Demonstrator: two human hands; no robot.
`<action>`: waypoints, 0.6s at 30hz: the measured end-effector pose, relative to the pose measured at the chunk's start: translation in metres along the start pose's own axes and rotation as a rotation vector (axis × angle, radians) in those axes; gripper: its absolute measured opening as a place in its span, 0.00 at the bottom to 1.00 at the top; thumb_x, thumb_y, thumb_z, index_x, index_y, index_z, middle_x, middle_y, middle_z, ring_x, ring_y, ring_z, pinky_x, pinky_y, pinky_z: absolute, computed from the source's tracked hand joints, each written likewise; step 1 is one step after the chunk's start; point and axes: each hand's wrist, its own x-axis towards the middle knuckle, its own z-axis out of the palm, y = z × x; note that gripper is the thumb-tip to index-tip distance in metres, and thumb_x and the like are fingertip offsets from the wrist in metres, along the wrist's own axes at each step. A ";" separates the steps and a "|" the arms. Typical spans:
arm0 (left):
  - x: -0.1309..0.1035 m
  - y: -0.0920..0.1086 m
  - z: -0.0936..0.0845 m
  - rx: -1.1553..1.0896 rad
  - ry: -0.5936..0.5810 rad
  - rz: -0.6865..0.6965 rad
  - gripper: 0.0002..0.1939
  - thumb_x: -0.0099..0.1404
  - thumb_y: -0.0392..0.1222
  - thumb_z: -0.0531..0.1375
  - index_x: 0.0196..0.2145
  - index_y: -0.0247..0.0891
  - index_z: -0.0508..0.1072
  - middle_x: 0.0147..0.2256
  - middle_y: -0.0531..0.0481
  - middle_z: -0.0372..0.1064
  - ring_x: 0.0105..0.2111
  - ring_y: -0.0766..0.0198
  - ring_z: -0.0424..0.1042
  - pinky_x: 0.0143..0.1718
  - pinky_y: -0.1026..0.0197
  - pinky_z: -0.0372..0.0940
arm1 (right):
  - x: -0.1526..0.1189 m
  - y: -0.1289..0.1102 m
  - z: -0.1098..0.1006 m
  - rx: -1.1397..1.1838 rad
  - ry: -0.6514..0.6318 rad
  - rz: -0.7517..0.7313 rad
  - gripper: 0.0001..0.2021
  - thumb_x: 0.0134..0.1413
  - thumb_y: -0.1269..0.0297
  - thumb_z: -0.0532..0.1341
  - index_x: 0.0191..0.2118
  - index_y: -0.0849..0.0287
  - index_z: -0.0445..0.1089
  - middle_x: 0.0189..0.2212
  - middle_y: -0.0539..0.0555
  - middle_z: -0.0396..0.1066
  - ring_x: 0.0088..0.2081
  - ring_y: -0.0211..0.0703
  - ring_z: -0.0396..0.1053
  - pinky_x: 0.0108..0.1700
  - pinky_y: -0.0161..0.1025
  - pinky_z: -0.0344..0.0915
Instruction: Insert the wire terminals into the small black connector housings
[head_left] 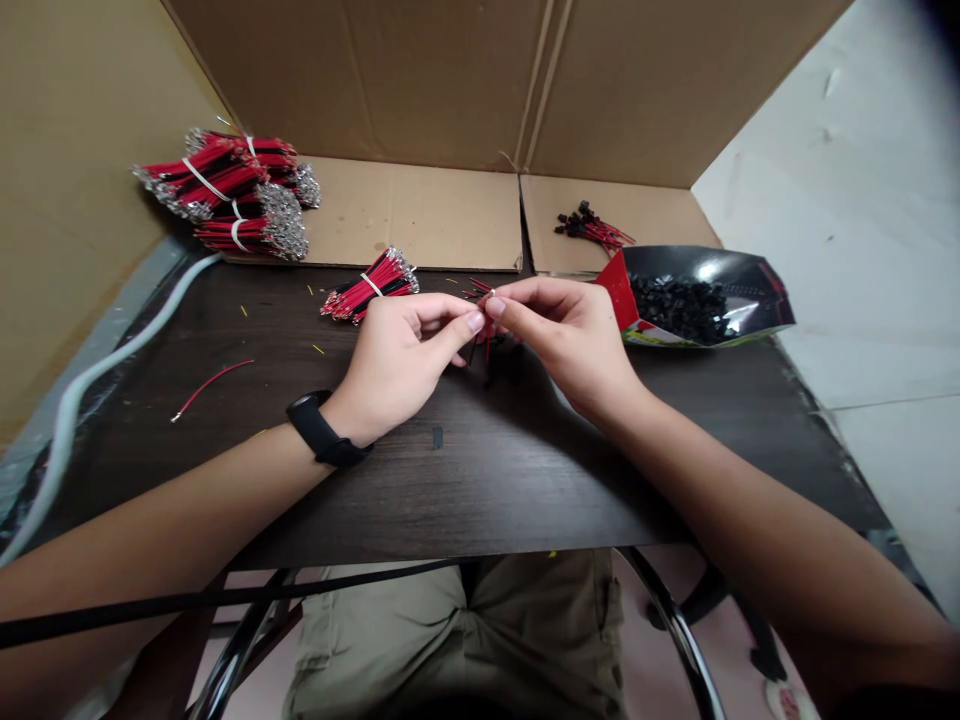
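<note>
My left hand (401, 350), with a black band on its wrist, is closed in a pinch at the middle of the table. My right hand (574, 325) pinches at the same spot, its fingertips meeting the left ones. Between them are thin red and black wires (488, 348), some ends poking out above and below the fingers. Exactly what sits between the fingertips is too small to make out. Just behind my left hand lies a tied bundle of red and black wires (373, 285) with silvery crimped ends.
Several tied wire bundles (232, 190) are piled at the back left on cardboard (412, 210). An open bag (742, 270) of small black connectors stands at right, with wires with black connectors (592, 228) behind it. A loose red wire (212, 385) lies at left.
</note>
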 end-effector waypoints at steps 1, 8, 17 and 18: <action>0.000 0.000 0.000 -0.002 0.000 -0.003 0.08 0.68 0.47 0.71 0.36 0.40 0.86 0.35 0.48 0.83 0.30 0.61 0.77 0.31 0.61 0.75 | 0.000 0.000 0.000 0.005 0.001 -0.003 0.18 0.54 0.45 0.77 0.36 0.57 0.84 0.33 0.53 0.83 0.35 0.42 0.79 0.43 0.42 0.79; -0.001 -0.001 0.000 -0.041 -0.011 -0.009 0.08 0.70 0.47 0.71 0.37 0.41 0.86 0.36 0.49 0.83 0.31 0.62 0.77 0.32 0.61 0.75 | -0.002 -0.002 0.002 0.002 0.025 -0.009 0.18 0.53 0.45 0.78 0.35 0.56 0.84 0.32 0.53 0.83 0.34 0.42 0.78 0.42 0.41 0.78; -0.001 -0.001 0.000 -0.018 -0.002 -0.006 0.11 0.68 0.51 0.72 0.35 0.41 0.86 0.36 0.49 0.83 0.32 0.61 0.78 0.33 0.61 0.75 | -0.003 -0.002 0.002 -0.006 0.042 -0.018 0.18 0.52 0.46 0.78 0.36 0.56 0.85 0.34 0.53 0.84 0.35 0.43 0.79 0.42 0.42 0.79; -0.001 -0.001 0.000 -0.018 -0.003 -0.004 0.10 0.69 0.50 0.72 0.36 0.41 0.86 0.35 0.49 0.83 0.31 0.61 0.77 0.33 0.61 0.75 | -0.003 -0.002 0.002 0.001 0.039 -0.022 0.17 0.53 0.47 0.78 0.36 0.57 0.85 0.33 0.53 0.84 0.35 0.42 0.79 0.42 0.42 0.79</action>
